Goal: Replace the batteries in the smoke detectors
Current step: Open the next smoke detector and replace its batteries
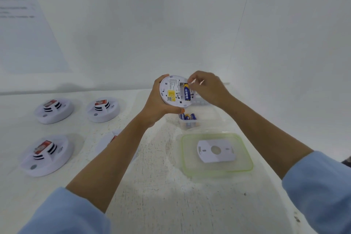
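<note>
The left hand [159, 100] grips a smoke detector [171, 91] above the bench [152, 176], its back turned to the camera. The right hand [207, 87] pinches the top end of a blue battery [186, 93] lying in its compartment.

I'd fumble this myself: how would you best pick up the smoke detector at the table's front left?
Come from above and span the smoke detector across its round outer rim, with fingers on opposite sides. It lies flat with its slotted centre raised, so the smooth, wide rim probably gives the steadier hold.
</note>
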`<state>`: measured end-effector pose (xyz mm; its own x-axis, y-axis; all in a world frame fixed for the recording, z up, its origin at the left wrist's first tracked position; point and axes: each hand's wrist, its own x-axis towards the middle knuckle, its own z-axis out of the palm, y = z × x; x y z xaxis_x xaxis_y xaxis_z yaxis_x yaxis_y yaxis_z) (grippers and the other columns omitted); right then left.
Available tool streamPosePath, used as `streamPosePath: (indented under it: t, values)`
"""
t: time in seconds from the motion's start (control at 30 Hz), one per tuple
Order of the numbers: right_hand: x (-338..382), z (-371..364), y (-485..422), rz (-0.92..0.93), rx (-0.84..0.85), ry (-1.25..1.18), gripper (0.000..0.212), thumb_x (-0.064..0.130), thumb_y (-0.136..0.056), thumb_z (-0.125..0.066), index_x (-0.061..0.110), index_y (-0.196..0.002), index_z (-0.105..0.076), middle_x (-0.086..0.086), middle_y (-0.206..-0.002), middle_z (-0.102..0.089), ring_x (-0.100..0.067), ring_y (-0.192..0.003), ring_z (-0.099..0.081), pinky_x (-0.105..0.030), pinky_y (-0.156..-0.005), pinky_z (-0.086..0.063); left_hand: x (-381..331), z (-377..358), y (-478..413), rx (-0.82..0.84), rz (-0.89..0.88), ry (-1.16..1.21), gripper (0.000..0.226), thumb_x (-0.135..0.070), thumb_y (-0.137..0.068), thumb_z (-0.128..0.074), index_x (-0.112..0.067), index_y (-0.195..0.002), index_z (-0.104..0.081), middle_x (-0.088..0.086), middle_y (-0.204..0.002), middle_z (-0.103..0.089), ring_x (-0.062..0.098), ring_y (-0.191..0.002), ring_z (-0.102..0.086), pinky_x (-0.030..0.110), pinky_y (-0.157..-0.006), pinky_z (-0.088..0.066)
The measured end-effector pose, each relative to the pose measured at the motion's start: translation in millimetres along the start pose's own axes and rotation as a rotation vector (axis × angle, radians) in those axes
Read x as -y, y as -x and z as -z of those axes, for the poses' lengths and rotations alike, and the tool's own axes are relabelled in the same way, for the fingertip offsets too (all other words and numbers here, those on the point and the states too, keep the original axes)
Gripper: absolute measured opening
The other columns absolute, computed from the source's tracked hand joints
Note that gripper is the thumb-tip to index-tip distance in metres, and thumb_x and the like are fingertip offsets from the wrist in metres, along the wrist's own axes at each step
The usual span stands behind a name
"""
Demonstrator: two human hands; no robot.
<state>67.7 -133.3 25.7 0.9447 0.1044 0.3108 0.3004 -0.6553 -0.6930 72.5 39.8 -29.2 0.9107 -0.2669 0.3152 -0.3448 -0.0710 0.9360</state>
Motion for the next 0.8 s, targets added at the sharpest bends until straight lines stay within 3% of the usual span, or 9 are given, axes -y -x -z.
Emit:
streamPosePath:
  t: [0.1, 0.23, 0.37, 0.53, 0.7, 0.8]
  values:
    - [3, -11, 5, 0.096, 0.037, 0.175, 0.016, 0.020, -0.085, -0.062, 0.010, -0.096, -0.060, 0.002, -0.080, -0.043, -0.012, -0.071, -0.042, -0.014, -0.060, -0.031, 1, -4, -1, -0.015, -0.016, -0.004, 0.102, 0.001, -0.043, -0.080, -0.015, -0.131, -0.030, -0.011, -0.118, -0.047, -0.011, -0.098, -0.054, 0.013, -0.075, -0.050]
    - [4, -18, 0, 0.097, -0.019, 0.285, 0.022, 0.017, -0.084, -0.060, 0.004, -0.100, -0.055, -0.003, -0.087, -0.047, -0.019, -0.077, -0.044, -0.014, -0.057, -0.030, 1, -7, -3, -0.022, -0.038, -0.005, 0.104, 0.013, -0.046, -0.082, -0.013, -0.131, -0.029, -0.013, -0.113, -0.046, -0.017, -0.092, -0.054, 0.009, -0.072, -0.048]
    - [9, -17, -8, 0.006, 0.003, 0.240, 0.021, 0.016, -0.077, -0.067, 0.006, -0.091, -0.055, -0.004, -0.087, -0.050, -0.018, -0.077, -0.046, -0.022, -0.058, -0.036, 0, -9, -3, -0.040, -0.052, 0.011, 0.099, 0.003, -0.043, -0.078, -0.016, -0.128, -0.030, -0.012, -0.114, -0.046, -0.015, -0.094, -0.054, 0.009, -0.072, -0.049]
    - [10, -10, -15, -0.053, 0.040, 0.142, 0.023, 0.016, -0.071, -0.072, 0.011, -0.080, -0.052, 0.006, -0.071, -0.045, -0.005, -0.061, -0.041, -0.007, -0.047, -0.033, 1, -9, -5, -0.036, -0.060, 0.011, 0.102, 0.009, -0.045, -0.081, -0.014, -0.130, -0.030, -0.010, -0.116, -0.046, -0.011, -0.098, -0.054, 0.011, -0.074, -0.049]
    - [7, -12, -17, -0.067, 0.039, 0.134, 0.025, 0.018, -0.070, -0.073, 0.010, -0.079, -0.051, 0.005, -0.067, -0.045, -0.005, -0.057, -0.039, -0.013, -0.048, -0.032, 1, -8, -4, -0.015, -0.053, 0.016, 0.100, 0.002, -0.044, -0.079, -0.019, -0.128, -0.030, -0.009, -0.118, -0.046, -0.004, -0.102, -0.055, 0.014, -0.074, -0.050]
    - [6, -11, -15, -0.057, 0.010, 0.076, 0.028, 0.016, -0.071, -0.072, 0.011, -0.074, -0.045, 0.004, -0.064, -0.043, -0.007, -0.055, -0.037, -0.008, -0.045, -0.031, 2, -7, -5, -0.017, -0.054, -0.002, 0.100, 0.001, -0.045, -0.080, -0.019, -0.129, -0.030, -0.010, -0.119, -0.046, -0.002, -0.104, -0.054, 0.013, -0.076, -0.050]
